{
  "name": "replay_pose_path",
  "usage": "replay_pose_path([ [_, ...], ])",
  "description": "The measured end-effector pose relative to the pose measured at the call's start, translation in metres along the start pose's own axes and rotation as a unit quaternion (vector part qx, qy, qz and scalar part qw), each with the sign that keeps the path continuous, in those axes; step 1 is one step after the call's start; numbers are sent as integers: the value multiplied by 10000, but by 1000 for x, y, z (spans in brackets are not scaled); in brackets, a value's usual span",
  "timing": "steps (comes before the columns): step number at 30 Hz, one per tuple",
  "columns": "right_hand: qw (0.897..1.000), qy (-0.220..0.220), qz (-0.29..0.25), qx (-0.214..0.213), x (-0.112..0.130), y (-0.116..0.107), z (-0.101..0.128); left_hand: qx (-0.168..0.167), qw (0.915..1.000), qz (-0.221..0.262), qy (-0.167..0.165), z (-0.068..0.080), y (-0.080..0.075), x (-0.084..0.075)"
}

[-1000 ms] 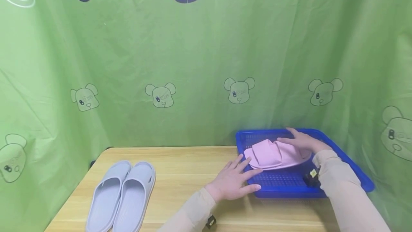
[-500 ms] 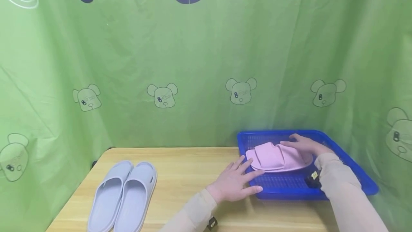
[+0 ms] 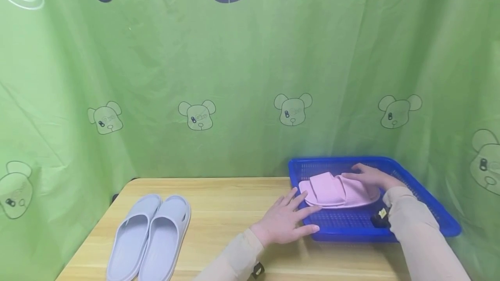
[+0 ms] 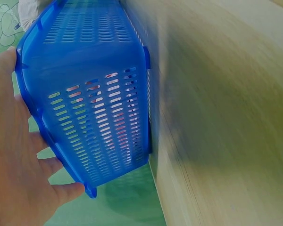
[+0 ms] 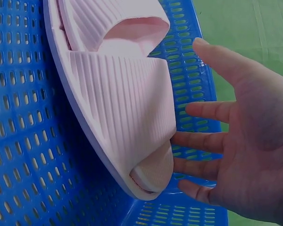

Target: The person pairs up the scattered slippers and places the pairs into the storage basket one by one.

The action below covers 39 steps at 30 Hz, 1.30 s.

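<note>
A pair of pink slippers (image 3: 326, 191) lies in the blue plastic basket (image 3: 351, 236) at the right of the table. Two ribbed straps show in the right wrist view, on the pink slippers (image 5: 122, 94). My right hand (image 3: 373, 176) is at their far right side, fingers extended and fingertips at the sole's edge; whether they press on it is unclear. At the basket's left rim rests my left hand (image 3: 283, 222), its fingers spread. In the left wrist view the fingertips of my left hand (image 4: 14, 146) meet the rim of the basket (image 4: 33, 108) from outside.
Two light grey slippers (image 3: 164, 237) stand side by side on the left of the wooden table (image 3: 222, 211). A green curtain (image 3: 234, 64) with bear prints hangs behind and at both sides. The basket's right part reaches near the curtain.
The right hand has lowered slightly and drawn in its fingers a little at the pink slippers. The left hand stays at the rim. The head view has shifted slightly.
</note>
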State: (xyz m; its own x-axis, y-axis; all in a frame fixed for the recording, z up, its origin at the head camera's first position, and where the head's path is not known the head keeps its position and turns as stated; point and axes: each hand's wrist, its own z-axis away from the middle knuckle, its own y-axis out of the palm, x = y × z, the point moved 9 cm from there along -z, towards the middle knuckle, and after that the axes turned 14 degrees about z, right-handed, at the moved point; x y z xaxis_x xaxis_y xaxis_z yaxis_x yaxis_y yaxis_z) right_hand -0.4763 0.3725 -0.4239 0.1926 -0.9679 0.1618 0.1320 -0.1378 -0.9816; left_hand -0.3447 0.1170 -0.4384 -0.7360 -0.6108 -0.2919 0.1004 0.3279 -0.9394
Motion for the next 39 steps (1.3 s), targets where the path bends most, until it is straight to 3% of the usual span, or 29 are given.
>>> replay_pose_path([
  [8,9998,-68,-181,-66,-7,8,-5,-2,10000,52,-14,0,0,0],
  [18,9986,-149,-356,357,-8,19,-2,50,9999,95,-51,1,2,0],
  [25,9982,-243,-433,340,-5,20,-2,3,10000,98,-20,1,1,0],
  [39,9954,38,424,-856,-8,-8,-4,-47,9997,231,-12,2,-1,0],
])
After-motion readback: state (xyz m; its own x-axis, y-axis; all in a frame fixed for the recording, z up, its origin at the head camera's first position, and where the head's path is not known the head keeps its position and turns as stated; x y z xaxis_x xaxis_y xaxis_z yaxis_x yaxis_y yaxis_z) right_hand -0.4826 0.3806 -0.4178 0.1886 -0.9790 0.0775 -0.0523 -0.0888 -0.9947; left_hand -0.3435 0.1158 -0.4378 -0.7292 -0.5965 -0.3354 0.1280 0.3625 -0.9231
